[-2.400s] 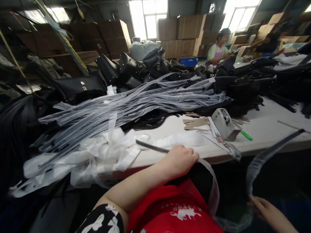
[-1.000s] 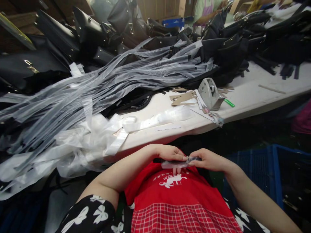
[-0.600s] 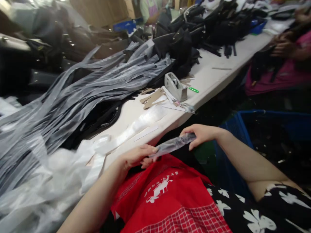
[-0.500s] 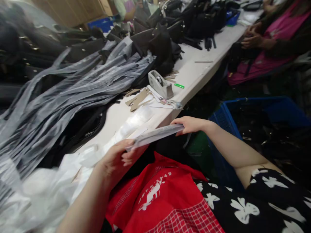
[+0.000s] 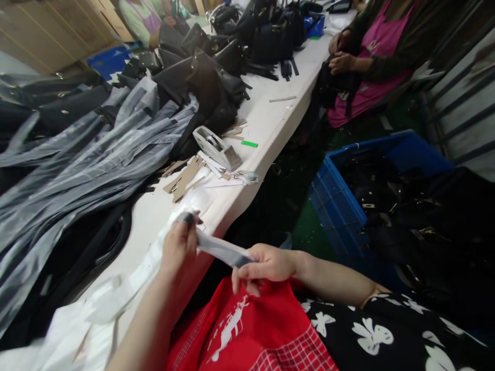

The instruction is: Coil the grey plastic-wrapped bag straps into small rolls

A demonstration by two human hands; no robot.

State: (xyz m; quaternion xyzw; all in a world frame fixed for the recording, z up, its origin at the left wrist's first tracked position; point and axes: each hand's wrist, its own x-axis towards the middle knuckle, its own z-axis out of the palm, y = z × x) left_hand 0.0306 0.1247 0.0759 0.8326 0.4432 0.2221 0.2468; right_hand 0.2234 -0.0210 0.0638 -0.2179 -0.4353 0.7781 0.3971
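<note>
A strip wrapped in whitish translucent film (image 5: 216, 246) stretches between my two hands, over the table's front edge and my red apron. My left hand (image 5: 180, 245) is closed round its left end, where a dark grey part shows at the fingers. My right hand (image 5: 265, 265) pinches the other end, which lies lower and nearer my body. Left of them, a large pile of similar film-wrapped strips (image 5: 96, 139) covers the table. Crumpled white wrapping (image 5: 100, 304) lies beside my left forearm.
On the white table (image 5: 266, 121) are a tape dispenser (image 5: 217, 148), cardboard pieces (image 5: 184, 179), a green item (image 5: 249, 144) and black bags (image 5: 209, 77). A blue crate (image 5: 340, 193) of black items stands at right. A person in a pink apron (image 5: 377, 51) sits beyond it.
My right hand has come down and closer to my body, and my left hand has risen slightly. The strip now slopes down to the right. The view has shifted rightward.
</note>
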